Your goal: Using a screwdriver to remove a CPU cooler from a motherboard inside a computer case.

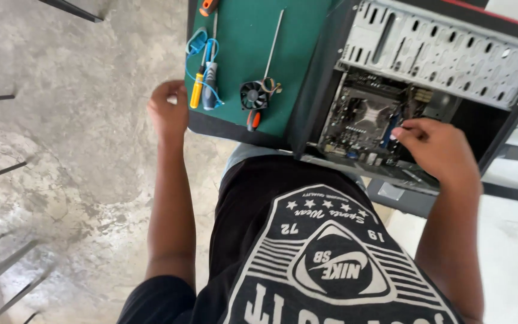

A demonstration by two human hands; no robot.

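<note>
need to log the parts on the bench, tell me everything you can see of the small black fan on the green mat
The small fan is a square black plastic frame around a round black rotor with curved blades, lying flat, face up, near the front edge of the green mat. A short bundle of wires coils at its right side. A long thin screwdriver with an orange handle lies across that side, handle past the fan's lower edge. Neither hand touches it; the open computer case stands to its right.

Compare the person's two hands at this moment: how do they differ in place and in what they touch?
The right hand reaches inside the open computer case, fingertips on the board by the heatsink; the left hand sits outside the case, by the edge of the green mat, near the yellow-handled screwdriver. The right hand's fingers point down into the parts; the left hand is curled in a loose fist, and whether it holds anything cannot be told. Both are bare.
</note>
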